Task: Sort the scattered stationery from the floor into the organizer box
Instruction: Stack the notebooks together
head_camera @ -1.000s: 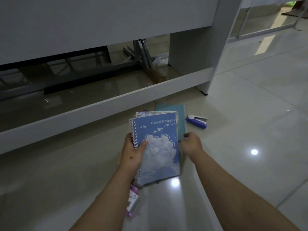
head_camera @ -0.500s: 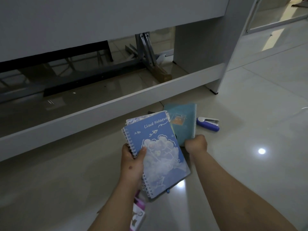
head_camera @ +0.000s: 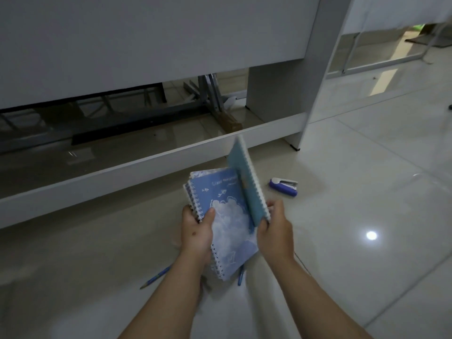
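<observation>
The glossy pale tiled floor (head_camera: 367, 216) lies open to my right and toward me, with only a bright lamp reflection on it; ahead, the low white rail of a white desk frame (head_camera: 146, 165) runs across, and the desk's white upright leg (head_camera: 313, 81) closes off the far right corner.

My left hand (head_camera: 195, 231) grips a blue spiral-bound notebook with a white cloud print (head_camera: 227, 216), thumb on the cover beside the wire binding, fingers curled behind. At least one more notebook sits stacked behind it; only its edges show at the far corner, so I cannot tell how many there are. My right hand (head_camera: 275, 231) pinches the near end of a teal spiral-bound notebook (head_camera: 244, 177) by its white coil, holding it almost on edge, tilted up and away from me, its lower part touching the right side of the blue cover.

A blue and white stapler (head_camera: 283, 186) lies on the floor just beyond my right hand, apart from it. A blue pencil (head_camera: 156, 277) lies on the floor under my left forearm, its far end hidden by the arm. A blue pen (head_camera: 241, 275) pokes out below the blue notebook, mostly covered. The lettering on the blue cover is too blurred to read. Both forearms run off the near edge of the view.
</observation>
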`<action>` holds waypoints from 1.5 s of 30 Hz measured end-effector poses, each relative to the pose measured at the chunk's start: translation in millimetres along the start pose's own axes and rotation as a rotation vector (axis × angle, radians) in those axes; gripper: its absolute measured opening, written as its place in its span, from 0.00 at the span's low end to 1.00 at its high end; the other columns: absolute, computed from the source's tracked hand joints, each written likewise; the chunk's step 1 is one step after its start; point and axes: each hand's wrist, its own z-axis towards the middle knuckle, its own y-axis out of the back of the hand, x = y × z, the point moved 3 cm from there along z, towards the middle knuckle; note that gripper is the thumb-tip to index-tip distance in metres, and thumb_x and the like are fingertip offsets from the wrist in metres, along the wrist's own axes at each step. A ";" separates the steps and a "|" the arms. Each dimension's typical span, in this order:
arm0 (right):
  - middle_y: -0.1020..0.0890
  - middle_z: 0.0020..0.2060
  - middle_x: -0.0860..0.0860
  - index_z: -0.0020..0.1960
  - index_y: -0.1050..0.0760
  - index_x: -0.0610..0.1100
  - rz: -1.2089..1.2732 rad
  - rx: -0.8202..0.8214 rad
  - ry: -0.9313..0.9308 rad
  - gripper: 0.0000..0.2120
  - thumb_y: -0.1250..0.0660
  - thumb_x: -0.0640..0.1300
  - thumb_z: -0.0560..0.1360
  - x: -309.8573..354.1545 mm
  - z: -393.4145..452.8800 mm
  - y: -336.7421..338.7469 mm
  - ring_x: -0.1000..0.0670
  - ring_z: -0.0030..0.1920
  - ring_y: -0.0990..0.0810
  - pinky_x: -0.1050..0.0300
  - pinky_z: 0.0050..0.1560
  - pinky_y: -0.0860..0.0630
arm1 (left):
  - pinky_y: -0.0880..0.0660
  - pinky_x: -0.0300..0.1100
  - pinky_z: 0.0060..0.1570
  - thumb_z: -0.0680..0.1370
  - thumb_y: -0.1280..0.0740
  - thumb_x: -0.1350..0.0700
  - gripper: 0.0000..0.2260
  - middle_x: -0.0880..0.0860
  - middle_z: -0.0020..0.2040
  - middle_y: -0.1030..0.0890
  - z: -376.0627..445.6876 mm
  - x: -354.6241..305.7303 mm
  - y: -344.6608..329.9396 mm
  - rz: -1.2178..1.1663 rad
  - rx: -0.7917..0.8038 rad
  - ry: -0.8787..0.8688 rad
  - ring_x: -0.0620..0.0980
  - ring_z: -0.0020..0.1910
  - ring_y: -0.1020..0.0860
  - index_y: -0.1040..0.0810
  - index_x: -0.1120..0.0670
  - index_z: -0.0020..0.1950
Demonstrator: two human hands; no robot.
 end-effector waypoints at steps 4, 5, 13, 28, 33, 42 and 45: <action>0.24 0.41 0.51 0.56 0.32 0.49 -0.003 0.120 0.086 0.10 0.44 0.38 0.78 8.6 -44.8 13.3 0.53 0.35 0.27 0.74 0.29 0.31 | 0.24 0.59 0.55 0.77 0.33 0.55 0.07 0.50 0.45 0.21 -24.8 -14.3 -17.5 0.013 0.019 -0.037 0.57 0.49 0.20 0.32 0.47 0.46; 0.24 0.42 0.52 0.55 0.32 0.52 0.006 0.168 0.103 0.08 0.45 0.42 0.79 10.1 -55.7 12.7 0.53 0.36 0.26 0.75 0.30 0.30 | 0.23 0.58 0.54 0.77 0.33 0.54 0.07 0.51 0.45 0.21 -30.3 -18.0 -21.4 0.005 0.031 -0.043 0.58 0.49 0.20 0.32 0.47 0.46; 0.22 0.46 0.51 0.56 0.28 0.47 -0.081 0.320 0.351 0.12 0.39 0.35 0.75 12.6 -82.9 21.2 0.56 0.45 0.27 0.71 0.44 0.34 | 0.21 0.45 0.46 0.71 0.27 0.59 0.20 0.52 0.51 0.20 -71.7 -35.6 -26.4 0.108 0.084 -0.195 0.49 0.46 0.20 0.30 0.51 0.59; 0.20 0.56 0.51 0.61 0.32 0.50 0.501 0.325 -0.065 0.33 0.24 0.31 0.63 4.2 -79.8 53.4 0.52 0.56 0.21 0.59 0.49 0.20 | 0.24 0.36 0.34 0.69 0.36 0.70 0.17 0.50 0.41 0.21 -123.3 -24.8 39.5 0.180 0.256 -0.252 0.47 0.38 0.23 0.26 0.48 0.48; 0.25 0.54 0.54 0.62 0.36 0.51 0.416 0.305 -0.057 0.30 0.28 0.31 0.67 0.0 -115.6 41.8 0.58 0.52 0.25 0.68 0.40 0.24 | 0.26 0.32 0.40 0.72 0.38 0.71 0.26 0.54 0.61 0.28 -126.2 -12.7 62.0 0.311 0.240 -0.264 0.50 0.53 0.26 0.35 0.46 0.63; 0.29 0.63 0.50 0.69 0.40 0.53 0.394 0.285 -0.041 0.32 0.32 0.34 0.72 11.5 -127.2 39.8 0.48 0.64 0.28 0.44 0.58 0.23 | 0.27 0.58 0.60 0.79 0.38 0.61 0.26 0.50 0.66 0.29 -129.9 3.4 75.6 0.201 0.262 -0.162 0.51 0.62 0.28 0.41 0.38 0.71; 0.37 0.66 0.53 0.73 0.52 0.63 0.451 0.296 -0.011 0.44 0.34 0.30 0.72 19.4 -131.5 43.4 0.51 0.65 0.33 0.44 0.59 0.23 | 0.30 0.50 0.63 0.78 0.37 0.64 0.35 0.45 0.68 0.36 -135.2 0.3 73.6 0.209 0.322 -0.184 0.49 0.65 0.33 0.49 0.33 0.73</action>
